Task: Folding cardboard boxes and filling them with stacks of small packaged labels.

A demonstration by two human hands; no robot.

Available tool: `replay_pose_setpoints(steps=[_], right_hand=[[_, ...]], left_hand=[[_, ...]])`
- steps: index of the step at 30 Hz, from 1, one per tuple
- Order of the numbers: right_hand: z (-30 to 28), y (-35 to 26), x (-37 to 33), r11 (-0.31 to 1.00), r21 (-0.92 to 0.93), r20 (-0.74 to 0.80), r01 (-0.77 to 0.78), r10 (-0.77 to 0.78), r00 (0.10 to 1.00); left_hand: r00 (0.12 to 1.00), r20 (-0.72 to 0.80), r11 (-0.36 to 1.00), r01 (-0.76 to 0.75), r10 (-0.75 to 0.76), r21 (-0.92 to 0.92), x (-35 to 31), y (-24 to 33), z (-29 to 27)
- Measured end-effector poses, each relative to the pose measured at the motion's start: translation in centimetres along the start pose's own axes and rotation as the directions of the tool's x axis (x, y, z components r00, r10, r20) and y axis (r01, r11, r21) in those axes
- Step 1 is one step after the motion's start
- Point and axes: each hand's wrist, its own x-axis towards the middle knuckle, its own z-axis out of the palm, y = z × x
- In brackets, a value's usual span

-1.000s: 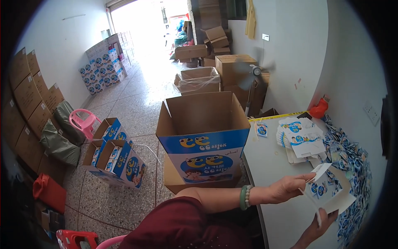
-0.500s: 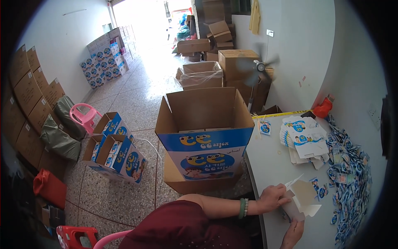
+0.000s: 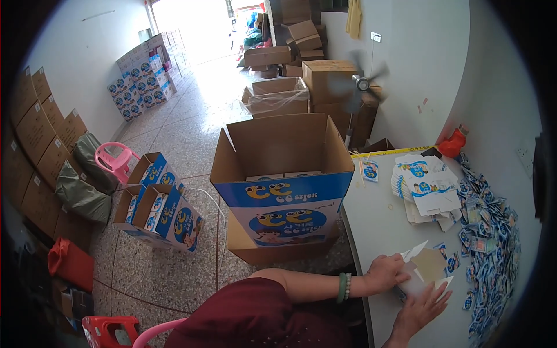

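Whereas a second before the small carton (image 3: 426, 268) had been raised in the air, it now lay low on the table (image 3: 377, 220), left hand (image 3: 386, 272) pinching its edge, right hand (image 3: 419, 307) spread flat beneath, suggesting folding was underway.

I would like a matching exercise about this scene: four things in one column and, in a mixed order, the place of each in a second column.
Things:
1. small folding carton
2. large open cardboard box
3. pink plastic chair
4. stack of flat cartons

Places:
A. on the floor near the left wall, beside grey-green sacks
B. on the table, further from the person than the hands
C. between the left hand and the right hand, at the near part of the table
D. on the floor against the table's left edge

Pairs: 1-C, 2-D, 3-A, 4-B
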Motion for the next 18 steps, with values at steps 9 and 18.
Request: replay_pose_setpoints(steps=[9, 18], right_hand=[[0.2, 0.5, 0.9, 0.990, 0.097, 0.226, 0.101, -0.121, 0.967], [-0.3, 3.7, 0.5, 0.443, 0.843, 0.226, -0.307, 0.226, 0.947]], left_hand=[[0.932, -0.185, 0.928, -0.259, 0.313, 0.268, 1.1, 1.2, -0.5], [0.972, 0.214, 0.993, 0.075, -0.092, 0.087, 2.1, 0.9, 0.3]])
